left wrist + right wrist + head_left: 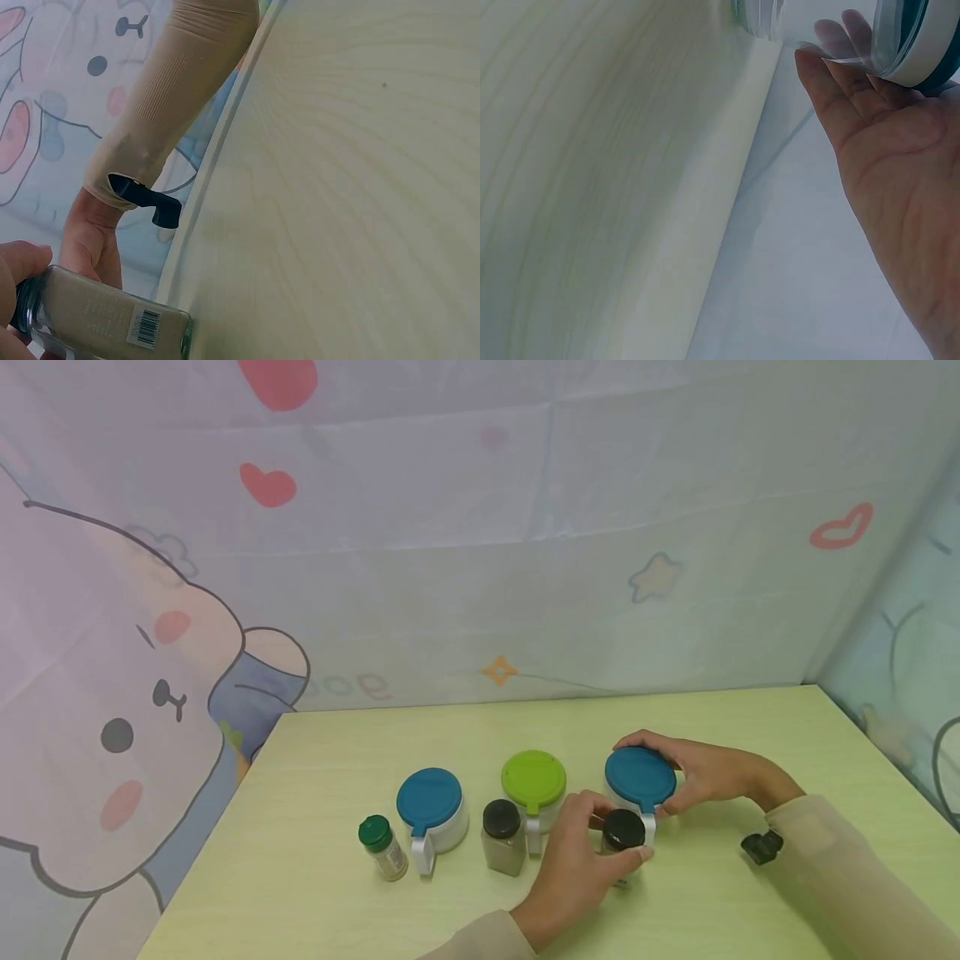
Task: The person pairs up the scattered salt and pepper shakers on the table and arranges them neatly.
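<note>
My left hand [572,860] grips a square glass spice jar [623,830] with a black lid, thumb and fingers around its upper part. In the left wrist view this spice jar [105,309] shows a barcode and pale brownish contents. Just behind it, my right hand [702,770] holds a seasoning pot [640,777] with a blue lid and a light handle. The right wrist view shows the pot's clear body [802,22] with fingers curved about its side. The two held containers stand close together at the right of the row, overlapping in the head view.
Left of my hands stand a lime-lidded pot [534,777], a black-lidded spice jar [503,839], another blue-lidded pot [430,800] and a green-capped shaker [383,847]. They share a pale yellow table [322,760]. A printed cloth [450,568] hangs behind the table's far edge.
</note>
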`<action>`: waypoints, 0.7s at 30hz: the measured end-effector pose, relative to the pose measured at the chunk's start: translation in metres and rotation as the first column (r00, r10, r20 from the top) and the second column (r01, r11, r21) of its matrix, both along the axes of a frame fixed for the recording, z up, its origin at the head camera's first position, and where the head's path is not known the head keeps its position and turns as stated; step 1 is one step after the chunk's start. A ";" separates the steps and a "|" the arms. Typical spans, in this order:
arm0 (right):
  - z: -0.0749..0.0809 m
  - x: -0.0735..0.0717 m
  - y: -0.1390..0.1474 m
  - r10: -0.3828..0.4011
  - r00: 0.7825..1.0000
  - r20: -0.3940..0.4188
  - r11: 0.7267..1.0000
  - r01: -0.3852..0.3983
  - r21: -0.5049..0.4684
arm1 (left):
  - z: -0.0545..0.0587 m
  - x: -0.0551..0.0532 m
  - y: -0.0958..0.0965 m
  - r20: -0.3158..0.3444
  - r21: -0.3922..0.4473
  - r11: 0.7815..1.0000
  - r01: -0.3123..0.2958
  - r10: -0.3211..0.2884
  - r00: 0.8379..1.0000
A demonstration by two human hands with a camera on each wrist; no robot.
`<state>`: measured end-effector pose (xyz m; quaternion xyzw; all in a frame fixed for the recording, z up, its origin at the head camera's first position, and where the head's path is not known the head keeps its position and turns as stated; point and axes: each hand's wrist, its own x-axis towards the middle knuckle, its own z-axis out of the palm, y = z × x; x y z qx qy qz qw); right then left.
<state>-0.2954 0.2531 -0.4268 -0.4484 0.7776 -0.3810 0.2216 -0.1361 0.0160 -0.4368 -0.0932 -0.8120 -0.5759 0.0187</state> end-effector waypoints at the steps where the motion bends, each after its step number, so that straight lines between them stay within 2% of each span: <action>1: 0.001 0.000 0.000 0.000 1.000 -0.001 1.000 0.000 0.000 | 0.000 0.000 0.000 0.000 -0.001 1.000 0.000 0.000 1.000; 12: 0.001 0.002 0.002 0.002 1.000 -0.001 1.000 -0.001 0.004 | 0.002 0.001 0.001 0.044 0.008 1.000 0.014 -0.015 0.999; 17: 0.003 0.005 0.005 -0.004 1.000 -0.019 1.000 0.004 0.006 | 0.007 0.002 -0.002 0.040 0.011 0.998 0.068 -0.068 0.997; 21: 0.008 0.009 0.008 -0.023 0.998 -0.063 1.000 0.024 0.015 | 0.016 0.002 -0.007 0.057 0.004 0.997 0.082 -0.082 0.995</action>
